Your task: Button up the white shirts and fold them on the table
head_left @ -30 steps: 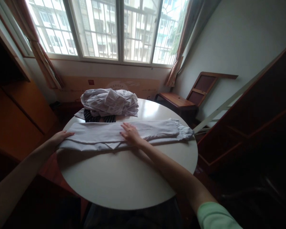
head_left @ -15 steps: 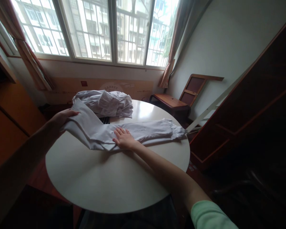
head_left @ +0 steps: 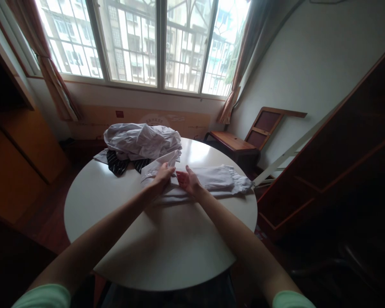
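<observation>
A white shirt (head_left: 211, 179) lies in a long folded strip across the round table, its gathered, ruffled end to the right. My left hand (head_left: 164, 174) is closed on the shirt's left end and holds it folded over toward the right, with a small button showing on that part. Close beside it, my right hand (head_left: 190, 182) is open, thumb raised and fingers apart, over the middle of the shirt. Part of the fold is hidden behind both hands.
The white round table (head_left: 167, 256) also bears a heap of crumpled white clothes (head_left: 141, 139) at the back and a black striped cloth (head_left: 116, 163). A wooden chair (head_left: 234, 140) and a white ladder (head_left: 285, 156) stand at the right, beyond the table's edge.
My left hand has brought the shirt's left end over to the right. My right hand has lifted from lying flat on the shirt. The black striped cloth has come into view.
</observation>
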The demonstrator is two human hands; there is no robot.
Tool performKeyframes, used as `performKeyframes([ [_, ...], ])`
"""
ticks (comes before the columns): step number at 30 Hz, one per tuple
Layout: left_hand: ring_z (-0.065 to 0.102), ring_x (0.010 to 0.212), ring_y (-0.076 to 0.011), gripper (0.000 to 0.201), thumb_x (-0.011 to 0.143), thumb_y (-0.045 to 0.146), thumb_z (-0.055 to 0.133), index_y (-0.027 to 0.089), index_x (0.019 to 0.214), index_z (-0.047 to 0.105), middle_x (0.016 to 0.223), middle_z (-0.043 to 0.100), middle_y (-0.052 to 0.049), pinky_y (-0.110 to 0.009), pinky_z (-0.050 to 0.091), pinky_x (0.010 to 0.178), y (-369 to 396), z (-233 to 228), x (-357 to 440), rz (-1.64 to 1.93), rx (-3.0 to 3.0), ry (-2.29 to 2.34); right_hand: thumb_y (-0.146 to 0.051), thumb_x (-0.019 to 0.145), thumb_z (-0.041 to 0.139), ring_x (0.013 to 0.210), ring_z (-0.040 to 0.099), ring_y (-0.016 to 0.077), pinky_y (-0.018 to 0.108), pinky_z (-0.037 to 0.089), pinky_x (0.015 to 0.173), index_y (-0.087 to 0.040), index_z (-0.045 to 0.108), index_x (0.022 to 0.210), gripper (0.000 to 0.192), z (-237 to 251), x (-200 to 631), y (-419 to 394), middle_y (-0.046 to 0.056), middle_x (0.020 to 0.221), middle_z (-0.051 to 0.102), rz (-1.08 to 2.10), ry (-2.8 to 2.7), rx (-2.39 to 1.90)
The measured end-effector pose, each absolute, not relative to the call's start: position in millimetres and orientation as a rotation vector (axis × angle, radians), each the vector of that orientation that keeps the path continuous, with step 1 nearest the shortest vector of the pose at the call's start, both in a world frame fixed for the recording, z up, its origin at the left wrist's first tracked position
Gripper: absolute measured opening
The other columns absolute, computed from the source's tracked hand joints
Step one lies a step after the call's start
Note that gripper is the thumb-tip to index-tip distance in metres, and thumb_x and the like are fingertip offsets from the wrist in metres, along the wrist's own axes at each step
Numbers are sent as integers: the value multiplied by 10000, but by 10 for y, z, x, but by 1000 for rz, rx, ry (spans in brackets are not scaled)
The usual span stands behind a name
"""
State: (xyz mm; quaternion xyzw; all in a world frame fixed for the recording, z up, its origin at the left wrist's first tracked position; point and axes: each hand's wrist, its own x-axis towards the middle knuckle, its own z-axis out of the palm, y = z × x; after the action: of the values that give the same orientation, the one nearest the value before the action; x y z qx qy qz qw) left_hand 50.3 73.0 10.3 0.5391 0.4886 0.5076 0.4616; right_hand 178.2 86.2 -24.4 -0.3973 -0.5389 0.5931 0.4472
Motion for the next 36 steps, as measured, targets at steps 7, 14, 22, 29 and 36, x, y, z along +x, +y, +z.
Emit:
performKeyframes([
  [7,606,797,-211,314,841,379,432,208,1100,480,890,620,-78,-361,483,727,556,-116,581,1043,1842,1129,-383,693,604,624,556,148,251,445,567,-192,603,753,200,-134,1879,754,9,663,608,1648,-1195,-977],
  [14,423,1196,-292,567,753,302,577,223,1287,405,1269,494,-122,-484,291,1027,71,-168,157,1033,2688,1251,-182,575,652,565,547,109,218,427,524,-180,589,772,207,-157,1862,695,-20,657,613,1574,-1177,-1115],
  [22,459,1107,-308,579,766,245,520,197,1316,345,1268,460,-135,-435,379,932,56,-225,-192,1103,2604,1788,-188,550,612,572,535,112,238,434,588,-179,543,651,123,-131,1904,734,-41,594,581,1498,-999,-1004],
  [29,525,997,-258,468,827,204,399,216,1295,396,1171,487,-124,-362,486,766,87,-318,-242,949,2439,1908,-180,554,578,501,481,91,209,371,478,-168,552,690,139,-127,2143,781,-43,555,539,1100,-1215,-1322],
  [36,332,1289,-260,504,835,64,286,185,1295,452,1404,368,-117,-425,341,1018,202,-326,-160,595,2701,1811,-178,561,554,487,472,113,217,331,453,-174,527,602,50,-218,2278,879,-37,506,509,888,-1452,-1696],
])
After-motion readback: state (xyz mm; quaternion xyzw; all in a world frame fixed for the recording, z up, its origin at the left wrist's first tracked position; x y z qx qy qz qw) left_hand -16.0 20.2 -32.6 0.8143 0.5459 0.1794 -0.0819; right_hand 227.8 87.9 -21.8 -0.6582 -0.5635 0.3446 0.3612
